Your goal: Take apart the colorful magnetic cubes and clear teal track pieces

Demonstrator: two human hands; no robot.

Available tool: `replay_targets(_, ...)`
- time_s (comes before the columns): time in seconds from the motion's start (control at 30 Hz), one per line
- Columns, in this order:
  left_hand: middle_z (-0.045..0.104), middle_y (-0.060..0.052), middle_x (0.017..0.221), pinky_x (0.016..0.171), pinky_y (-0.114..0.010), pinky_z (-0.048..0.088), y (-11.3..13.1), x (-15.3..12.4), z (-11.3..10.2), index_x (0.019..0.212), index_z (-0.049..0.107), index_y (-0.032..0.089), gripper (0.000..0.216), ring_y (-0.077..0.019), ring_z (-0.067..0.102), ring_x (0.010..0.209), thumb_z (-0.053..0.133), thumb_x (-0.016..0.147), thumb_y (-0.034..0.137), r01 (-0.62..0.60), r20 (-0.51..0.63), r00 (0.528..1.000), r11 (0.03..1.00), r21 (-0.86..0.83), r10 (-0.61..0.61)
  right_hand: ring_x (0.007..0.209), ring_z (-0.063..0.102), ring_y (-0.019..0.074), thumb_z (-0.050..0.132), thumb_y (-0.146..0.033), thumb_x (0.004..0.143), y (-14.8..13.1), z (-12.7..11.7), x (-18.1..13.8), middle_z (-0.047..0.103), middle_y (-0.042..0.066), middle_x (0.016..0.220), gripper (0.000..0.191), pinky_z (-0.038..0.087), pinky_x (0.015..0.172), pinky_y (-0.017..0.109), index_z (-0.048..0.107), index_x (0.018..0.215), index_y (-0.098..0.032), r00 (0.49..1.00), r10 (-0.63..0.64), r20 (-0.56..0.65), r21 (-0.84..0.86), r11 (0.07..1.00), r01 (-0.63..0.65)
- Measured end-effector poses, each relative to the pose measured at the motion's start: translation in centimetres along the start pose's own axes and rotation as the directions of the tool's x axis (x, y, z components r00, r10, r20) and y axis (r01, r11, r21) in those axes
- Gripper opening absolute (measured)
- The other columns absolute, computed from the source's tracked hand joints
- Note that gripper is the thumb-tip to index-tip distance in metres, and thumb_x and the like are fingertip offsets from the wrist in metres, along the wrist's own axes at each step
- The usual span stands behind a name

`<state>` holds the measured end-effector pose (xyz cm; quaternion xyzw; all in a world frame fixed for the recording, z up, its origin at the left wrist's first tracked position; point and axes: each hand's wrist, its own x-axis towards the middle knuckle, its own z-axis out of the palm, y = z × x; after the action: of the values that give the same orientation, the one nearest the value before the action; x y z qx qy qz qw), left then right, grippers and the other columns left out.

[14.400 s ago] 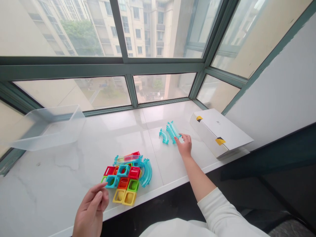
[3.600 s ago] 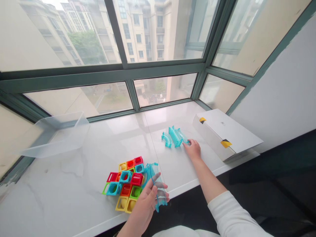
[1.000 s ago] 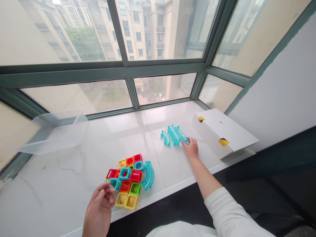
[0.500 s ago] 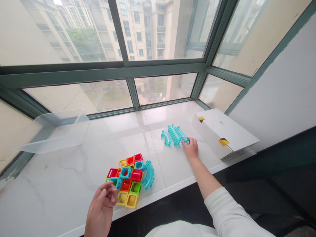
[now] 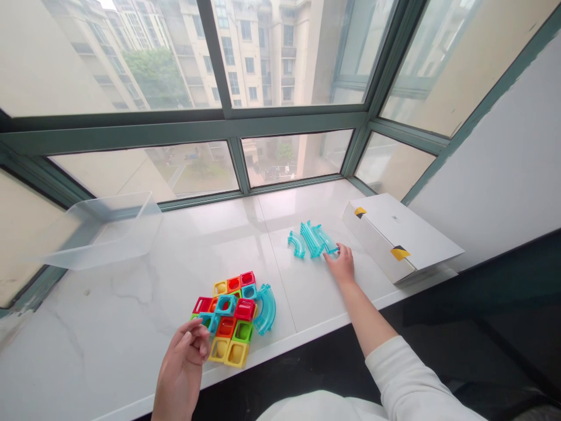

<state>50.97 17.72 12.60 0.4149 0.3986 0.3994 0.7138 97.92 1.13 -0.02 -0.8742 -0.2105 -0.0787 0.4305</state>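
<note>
My right hand point(image 5: 343, 264) reaches to a clear blue track piece point(image 5: 325, 238), thumb and fingertips closed around its near end. Close beside it on the left lie a straight ribbed track piece point(image 5: 312, 240) and a short curved one point(image 5: 297, 244). Palm turned up, my left hand point(image 5: 186, 351) hovers at the near left of a cluster of coloured square blocks point(image 5: 226, 327). Its fingers curl loosely and nothing shows in them. The hand covers part of a blue block point(image 5: 209, 321). A larger curved blue track point(image 5: 266, 310) rests against the cluster's right side.
At the far left stands a clear plastic bin point(image 5: 103, 257). A white box point(image 5: 407, 234) with yellow-and-black tape tabs sits at the right, near my right hand. Windows point(image 5: 298, 158) border the white counter point(image 5: 144, 327), whose front edge runs close to my body.
The view has shifted slightly, so everything sits a little further right. Both hands keep their places relative to the blocks and track pieces.
</note>
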Motion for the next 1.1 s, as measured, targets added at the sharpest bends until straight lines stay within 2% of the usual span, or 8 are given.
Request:
replay_targets(0.2, 0.067, -0.002, 0.083, 0.055, -0.024, 0.049, 0.0, 0.2, -0.3, 0.107, 0.075, 0.023, 0.036, -0.0122, 0.052, 0.062, 0.081, 0.081, 0.047, -0.007, 0.012, 1.000, 1.000, -0.015, 0.007, 0.117, 0.065, 0.0338, 0.074, -0.055, 0.075, 0.3, -1.0, -1.5, 0.061, 0.019, 0.131, 0.077, 0.054, 0.106, 0.052, 0.053, 0.140, -0.019, 0.997, 0.071, 0.025, 0.101, 0.992, -0.073)
replay_targets(0.37, 0.068, -0.002, 0.085, 0.056, -0.024, 0.048, 0.1, 0.0, 0.0, 0.109, 0.074, 0.022, 0.037, -0.0125, 0.052, 0.063, 0.081, 0.082, 0.047, -0.012, 0.007, 1.000, 1.000, -0.003, 0.012, 0.122, 0.065, 0.0353, 0.073, -0.055, 0.075, -0.5, -2.1, -4.7, 0.061, 0.020, 0.133, 0.081, 0.052, 0.111, 0.053, 0.050, 0.144, -0.018, 0.988, 0.151, 0.046, 0.208, 0.965, -0.157)
replay_targets(0.5, 0.069, -0.002, 0.085, 0.057, -0.024, 0.047, 0.1, -0.3, 0.2, 0.108, 0.073, 0.021, 0.039, -0.0123, 0.053, 0.064, 0.082, 0.081, 0.048, -0.040, -0.019, 0.999, 0.998, 0.038, 0.041, 0.119, 0.067, 0.0323, 0.069, -0.052, 0.081, -2.3, -2.5, -8.5, 0.065, 0.017, 0.128, 0.069, 0.054, 0.110, 0.052, 0.053, 0.140, -0.020, 0.981, 0.164, 0.102, 0.287, 0.940, -0.187)
replay_targets(0.67, 0.070, -0.002, 0.087, 0.056, -0.025, 0.044, -0.4, -0.3, -0.1, 0.112, 0.070, 0.022, 0.043, -0.0128, 0.051, 0.064, 0.082, 0.082, 0.050, -0.109, -0.062, 0.991, 0.976, 0.189, 0.123, 0.114, 0.069, 0.0291, 0.065, -0.045, 0.088, -5.7, -2.4, -12.8, 0.069, 0.013, 0.120, 0.049, 0.057, 0.105, 0.050, 0.062, 0.130, -0.021, 0.970, 0.024, 0.242, 0.316, 0.943, -0.102)
replay_targets(0.8, 0.072, -0.005, 0.098, 0.068, -0.029, 0.050, -0.8, -0.4, -0.8, 0.116, 0.069, 0.023, 0.046, -0.0182, 0.061, 0.080, 0.079, 0.084, 0.053, -0.189, -0.092, 0.964, 0.883, 0.431, 0.251, 0.110, 0.070, 0.0272, 0.062, -0.041, 0.092, -8.8, -2.3, -15.1, 0.071, 0.012, 0.118, 0.037, 0.059, 0.101, 0.047, 0.067, 0.123, -0.022, 0.917, -0.121, 0.379, 0.342, 0.940, -0.018)
replay_targets(0.93, 0.073, -0.006, 0.105, 0.077, -0.034, 0.053, -0.7, -1.3, -0.9, 0.117, 0.070, 0.025, 0.039, -0.0227, 0.065, 0.091, 0.072, 0.089, 0.052, -0.229, -0.039, 0.939, 0.707, 0.669, 0.341, 0.106, 0.071, 0.0254, 0.059, -0.042, 0.096, -11.9, -2.3, -16.3, 0.071, 0.010, 0.117, 0.033, 0.061, 0.092, 0.041, 0.068, 0.122, -0.023, 0.836, -0.248, 0.490, 0.397, 0.917, 0.039)
replay_targets(1.0, 0.073, -0.007, 0.106, 0.075, -0.034, 0.053, -0.6, -1.8, -0.6, 0.117, 0.070, 0.025, 0.036, -0.0232, 0.064, 0.088, 0.069, 0.091, 0.050, -0.270, 0.021, 0.927, 0.628, 0.730, 0.374, 0.097, 0.073, 0.0233, 0.059, -0.046, 0.098, -13.4, -2.1, -16.6, 0.072, 0.009, 0.116, 0.036, 0.061, 0.086, 0.039, 0.066, 0.126, -0.024, 0.792, -0.224, 0.568, 0.377, 0.926, -0.008)
replay_targets(1.1, 0.073, -0.007, 0.105, 0.074, -0.035, 0.053, -0.8, -2.3, 0.0, 0.118, 0.070, 0.026, 0.032, -0.0236, 0.064, 0.086, 0.065, 0.094, 0.046, -0.341, 0.121, 0.911, 0.556, 0.758, 0.394, 0.078, 0.071, 0.0214, 0.060, -0.050, 0.097, -15.0, -1.4, -16.9, 0.075, 0.005, 0.104, 0.038, 0.058, 0.077, 0.038, 0.062, 0.126, -0.025, 0.728, -0.121, 0.675, 0.233, 0.971, -0.055)
